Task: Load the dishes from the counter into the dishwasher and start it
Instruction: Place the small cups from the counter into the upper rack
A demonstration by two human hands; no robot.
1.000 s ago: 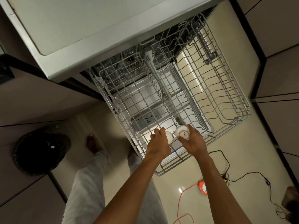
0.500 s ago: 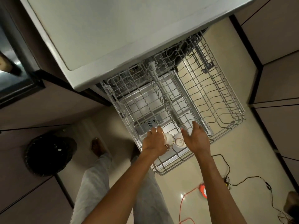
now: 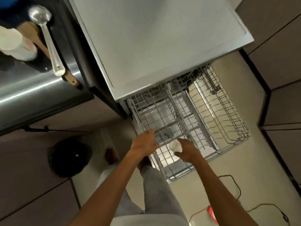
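Setting a small white cup (image 3: 175,145) mouth-down into the near left section of the pulled-out dishwasher rack (image 3: 231,128). Right hand (image 3: 187,151) curling around the cup from the near side, fingers (image 3: 183,141) and thumb closed on it. Left hand (image 3: 143,143) resting on the rack's left rim, fingers bent over the wire; cannot tell whether gripping it or merely steadying. Only this one cup showing in the rack, the second one hidden or too blurred to place.

Doing it well, by judgement: seating the cup between tines rather than on top of one, tilting it slightly so water drains, keeping it clear of the central spray tube (image 3: 171,98), and releasing only once it sits without rocking. Holding the rack steady with the left hand while letting go.

Still waiting on the counter to the left: a steel ladle (image 3: 48,41), a wooden utensil (image 3: 40,44) and a white container (image 3: 14,44).
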